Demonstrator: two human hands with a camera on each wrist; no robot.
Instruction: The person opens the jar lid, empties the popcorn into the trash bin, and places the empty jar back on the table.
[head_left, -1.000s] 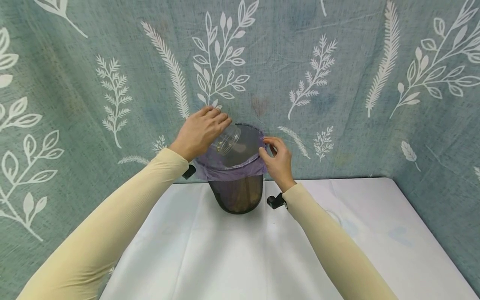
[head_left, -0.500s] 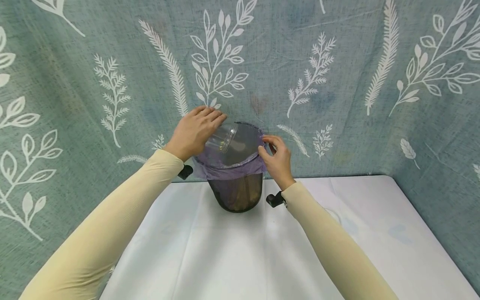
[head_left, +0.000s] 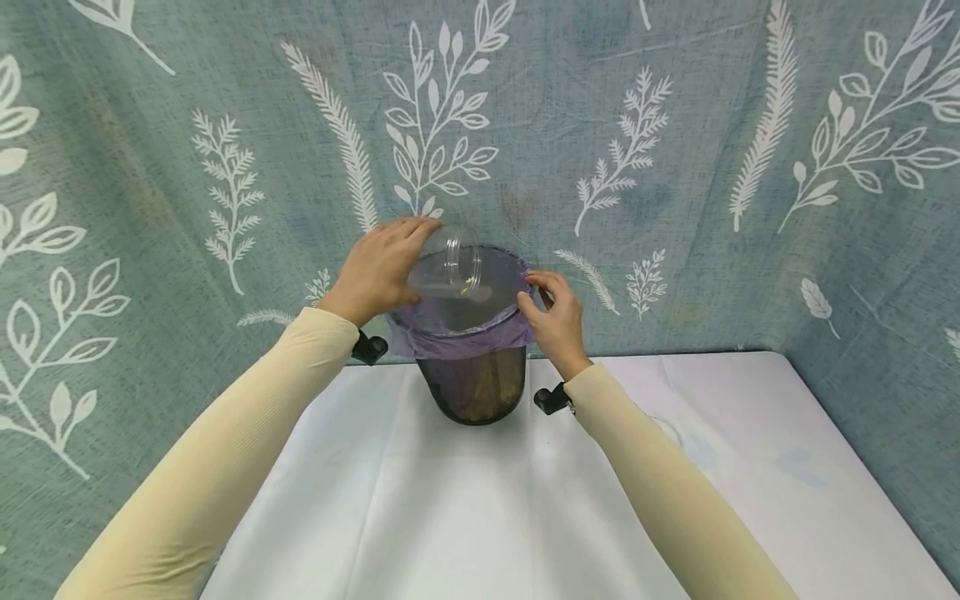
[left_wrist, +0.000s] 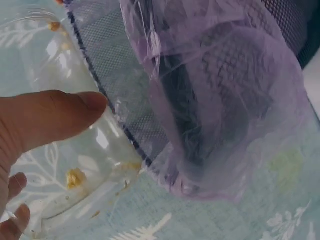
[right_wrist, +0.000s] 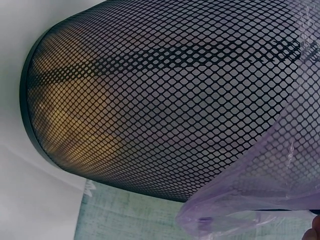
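A black mesh wastebasket [head_left: 474, 390] stands on the white-covered table, lined with a thin purple plastic bag [head_left: 471, 343] folded over its rim. My left hand [head_left: 381, 271] grips a clear plastic jar [head_left: 454, 260] on its side above the basket's left rim, mouth toward the right. In the left wrist view, the thumb presses along the jar, and a few yellowish crumbs [left_wrist: 76, 178] cling inside it. At the right rim, my right hand [head_left: 555, 315] pinches the bag's edge. Through the mesh, something yellowish-brown [right_wrist: 80, 120] shows blurred near the basket's bottom.
Behind the basket hangs a grey-green curtain [head_left: 517, 150] with white leaf prints, which also runs along both sides. The white tablecloth [head_left: 465, 517] reaches toward me and to the right. Both wrists carry black camera mounts [head_left: 551, 402].
The jar dipped slightly toward the basket, then lifted and levelled, its mouth now pointing right. My left hand has turned so its thumb shows. The right hand stays at the rim.
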